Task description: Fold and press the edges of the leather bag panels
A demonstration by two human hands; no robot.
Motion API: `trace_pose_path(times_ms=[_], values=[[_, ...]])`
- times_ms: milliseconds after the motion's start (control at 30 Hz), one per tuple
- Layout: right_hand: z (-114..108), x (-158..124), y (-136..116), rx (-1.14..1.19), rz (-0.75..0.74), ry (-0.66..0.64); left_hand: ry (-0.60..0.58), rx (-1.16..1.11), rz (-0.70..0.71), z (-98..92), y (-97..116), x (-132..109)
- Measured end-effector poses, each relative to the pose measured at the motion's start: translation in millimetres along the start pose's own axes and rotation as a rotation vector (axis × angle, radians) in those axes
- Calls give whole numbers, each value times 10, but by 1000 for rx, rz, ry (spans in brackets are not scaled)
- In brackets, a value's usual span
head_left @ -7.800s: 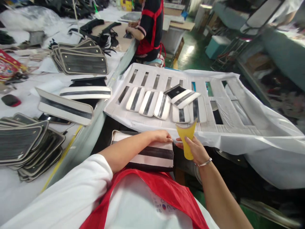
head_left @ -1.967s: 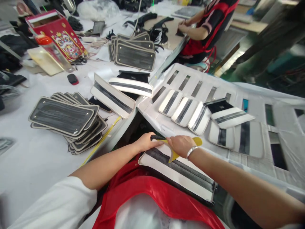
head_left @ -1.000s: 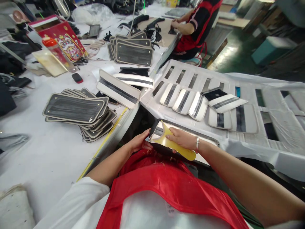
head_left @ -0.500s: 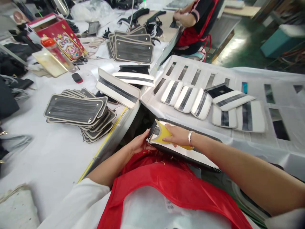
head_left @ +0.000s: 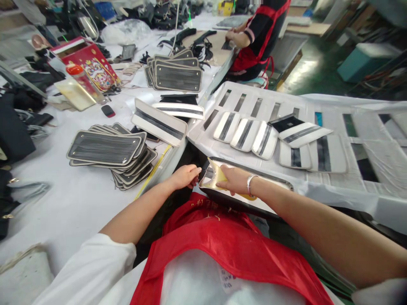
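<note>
A long black-sided bag piece (head_left: 235, 201) lies in front of my apron, with a white, dark-striped panel inside its rim. My right hand (head_left: 235, 180), wearing a silver bangle, grips a yellow curved sheet (head_left: 213, 179) and presses it on the left part of that panel. At the piece's left end, my left hand (head_left: 186, 176) is closed, its fingertips curled beside the black edge. What the left fingers pinch, if anything, is too small to make out.
Stacked dark panels (head_left: 103, 147) lie on the left table, with another stack (head_left: 178, 77) farther back. White striped pieces (head_left: 244, 134) rest on the slotted surface at right. A red box (head_left: 100, 67) and bottle stand at left. A co-worker (head_left: 257, 38) sits beyond.
My left hand has drawn up from under the bag piece's end, its fingers now curled at the upper left edge. My right hand stays on the yellow sheet. The view has shifted slightly.
</note>
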State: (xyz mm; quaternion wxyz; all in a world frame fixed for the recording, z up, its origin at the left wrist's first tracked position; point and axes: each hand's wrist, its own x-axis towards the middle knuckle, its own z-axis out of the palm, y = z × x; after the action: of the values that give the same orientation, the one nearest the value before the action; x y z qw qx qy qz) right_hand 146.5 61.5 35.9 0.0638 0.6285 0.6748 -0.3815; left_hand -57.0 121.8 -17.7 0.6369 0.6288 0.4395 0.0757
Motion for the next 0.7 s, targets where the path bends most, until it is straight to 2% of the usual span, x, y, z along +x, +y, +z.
trace_pose_path(times_ms=[100, 167, 367, 433, 533, 600, 700], values=[[33, -45, 1, 21, 33, 21, -173, -174, -22, -88, 18, 170], [59, -66, 6, 45, 61, 38, -243, -210, -38, -94, -8, 255], [78, -123, 123, 253, 104, 66, -165, -129, -16, -13, -53, 310], [51, -207, 221, 357, 168, 160, -148, -99, -11, -7, -37, 298], [77, -420, 314, 691, 205, 327, -134, -87, -7, -11, -20, 292], [204, -562, 273, 927, 164, 333, -125, -98, -3, -12, -25, 295], [549, -650, 66, 1187, 162, 205, -102, -145, 2, 2, -65, 294]])
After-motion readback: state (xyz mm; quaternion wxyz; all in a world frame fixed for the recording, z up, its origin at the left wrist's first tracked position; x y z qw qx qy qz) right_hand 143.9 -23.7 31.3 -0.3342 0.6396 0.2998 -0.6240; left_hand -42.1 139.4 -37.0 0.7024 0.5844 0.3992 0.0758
